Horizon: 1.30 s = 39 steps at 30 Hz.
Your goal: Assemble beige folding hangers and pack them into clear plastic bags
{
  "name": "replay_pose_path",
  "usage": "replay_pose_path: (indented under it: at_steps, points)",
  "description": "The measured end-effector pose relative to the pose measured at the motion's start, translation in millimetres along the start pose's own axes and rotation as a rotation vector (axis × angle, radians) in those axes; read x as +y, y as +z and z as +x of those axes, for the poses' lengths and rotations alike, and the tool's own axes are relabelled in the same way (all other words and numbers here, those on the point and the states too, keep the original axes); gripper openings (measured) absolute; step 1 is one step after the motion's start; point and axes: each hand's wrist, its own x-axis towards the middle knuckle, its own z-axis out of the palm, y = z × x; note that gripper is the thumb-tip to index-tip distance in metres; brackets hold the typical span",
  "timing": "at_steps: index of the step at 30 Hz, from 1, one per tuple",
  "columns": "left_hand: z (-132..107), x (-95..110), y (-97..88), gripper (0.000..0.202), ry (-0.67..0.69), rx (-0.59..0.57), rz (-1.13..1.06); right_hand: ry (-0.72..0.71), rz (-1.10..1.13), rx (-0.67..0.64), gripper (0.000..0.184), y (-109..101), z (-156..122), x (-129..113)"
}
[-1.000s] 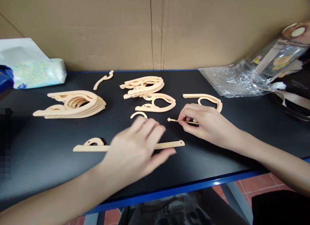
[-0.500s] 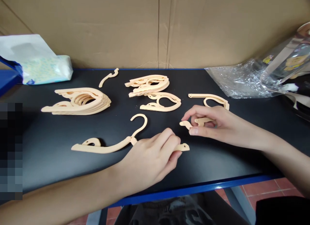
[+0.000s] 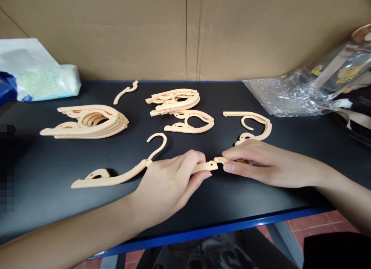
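My left hand [image 3: 174, 180] is closed around the right arm of a cream plastic folding hanger [image 3: 118, 179], whose hook points up and whose left arm reaches out over the table. The holed tip of that right arm sticks out past my thumb. My right hand [image 3: 257, 161] pinches a small curved cream hanger piece [image 3: 220, 160], mostly hidden by the fingers. The end of this piece sits right by the holed tip; whether they touch I cannot tell. Just beyond my right hand lies a partly unfolded hanger [image 3: 261, 118].
A stack of folded hangers [image 3: 87, 122] lies at left, and more folded hangers [image 3: 179, 103] at the middle back. One loose curved piece [image 3: 126, 90] lies behind them. A tissue pack [image 3: 49, 82] is at back left, clear plastic bags [image 3: 290, 91] at back right. Cardboard [image 3: 116, 33] walls the back.
My right hand has come down and inward with the curved piece, its fingers closing tighter. My left hand has shifted slightly left with the hanger. The piece and the arm tip are now close together.
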Motion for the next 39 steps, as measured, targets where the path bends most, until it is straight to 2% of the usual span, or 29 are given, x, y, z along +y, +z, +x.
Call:
replay_pose_path:
  at_steps: [11,17,25,34,39]
  points:
    - [-0.9,-1.4,2.4,0.021,0.037,0.032,0.054,-0.137,-0.161,0.071,0.037,4.4,0.2,0.1]
    - [-1.1,-1.1,4.1,0.023,0.118,-0.023,0.045,-0.212,-0.241,0.105,0.029,6.8,1.0,-0.1]
    - [-1.4,-0.9,3.7,0.019,0.119,-0.030,0.007,-0.318,-0.286,0.162,0.027,14.0,0.9,6.2]
    - [-3.1,-0.2,4.3,0.019,0.097,-0.065,-0.033,-0.274,-0.344,0.130,0.030,20.3,0.6,7.5]
    - [-4.9,-2.7,7.5,0.020,0.091,-0.097,-0.024,-0.199,-0.278,0.090,0.035,21.2,0.9,4.3]
